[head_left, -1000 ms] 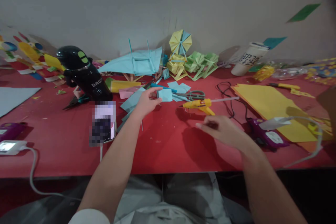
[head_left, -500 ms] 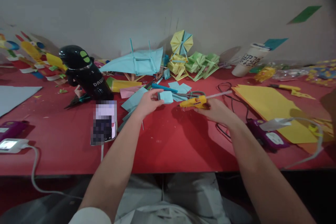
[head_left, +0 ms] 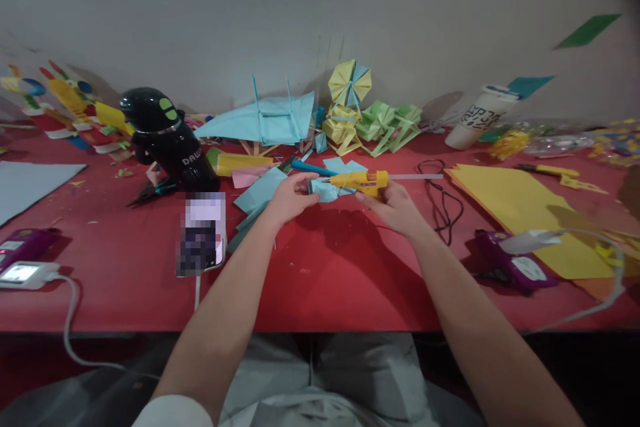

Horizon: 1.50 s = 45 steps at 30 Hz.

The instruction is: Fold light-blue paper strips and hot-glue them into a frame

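My left hand [head_left: 289, 198] pinches a small folded light-blue paper piece [head_left: 324, 190] just above the red table [head_left: 325, 273]. My right hand [head_left: 395, 207] is closed around a yellow hot glue gun [head_left: 359, 180], whose nozzle points left and touches the blue piece. A clear glue stick [head_left: 415, 177] sticks out of the gun's back, and its black cord [head_left: 443, 203] loops on the table to the right.
A phone [head_left: 203, 233] on a cable lies left of my hands, behind it a black bottle [head_left: 167, 140]. Folded paper models [head_left: 350, 113] and blue paper sheets [head_left: 260, 190] crowd the back. Yellow sheets [head_left: 520, 203], a purple device [head_left: 510, 267] and a white cup [head_left: 475, 117] lie to the right.
My right hand reached forward, took up the glue gun and brought its nozzle left onto the blue paper piece. My left hand kept hold of the piece.
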### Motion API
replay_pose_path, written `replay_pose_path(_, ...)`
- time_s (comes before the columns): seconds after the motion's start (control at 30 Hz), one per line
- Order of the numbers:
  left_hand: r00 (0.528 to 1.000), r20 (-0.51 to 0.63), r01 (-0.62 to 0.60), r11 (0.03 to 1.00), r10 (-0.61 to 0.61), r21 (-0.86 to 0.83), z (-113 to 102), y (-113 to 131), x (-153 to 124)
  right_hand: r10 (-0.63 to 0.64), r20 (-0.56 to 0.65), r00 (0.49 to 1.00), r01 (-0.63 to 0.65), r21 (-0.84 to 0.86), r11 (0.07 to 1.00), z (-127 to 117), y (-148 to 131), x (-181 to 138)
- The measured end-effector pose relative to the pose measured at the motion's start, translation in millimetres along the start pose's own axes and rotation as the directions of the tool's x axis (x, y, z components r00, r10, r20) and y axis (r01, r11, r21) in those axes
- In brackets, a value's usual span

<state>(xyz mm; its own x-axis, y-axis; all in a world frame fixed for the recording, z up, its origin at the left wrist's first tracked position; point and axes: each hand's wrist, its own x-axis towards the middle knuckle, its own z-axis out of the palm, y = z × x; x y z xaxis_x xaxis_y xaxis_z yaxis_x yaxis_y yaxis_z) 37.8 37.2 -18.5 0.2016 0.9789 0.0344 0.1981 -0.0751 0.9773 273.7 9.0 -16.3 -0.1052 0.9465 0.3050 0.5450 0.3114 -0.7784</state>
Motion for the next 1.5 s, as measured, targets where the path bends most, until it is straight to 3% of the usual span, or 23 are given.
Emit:
replay_pose_path(0.53, 1.0, 0.028, 0.002, 1.0, -0.002, -0.007, 4, 2, -2, -0.047, 0.042, 0.998, 0.041, 0.138, 0.99, 10, 11, 0)
replay_pose_path(1.13, 0.999, 0.015, 0.031, 0.999, -0.03, -0.014, 3, 3, -2, -0.029, 0.061, 0.998, 0.023, 0.103, 0.994, 10, 8, 0)
replay_pose_path(1.5, 1.0, -0.002, -0.002, 0.997, 0.002, 0.082, 1, 4, -1, -0.058, 0.089, 0.994, 0.053, 0.062, 0.997, 7, 5, -2)
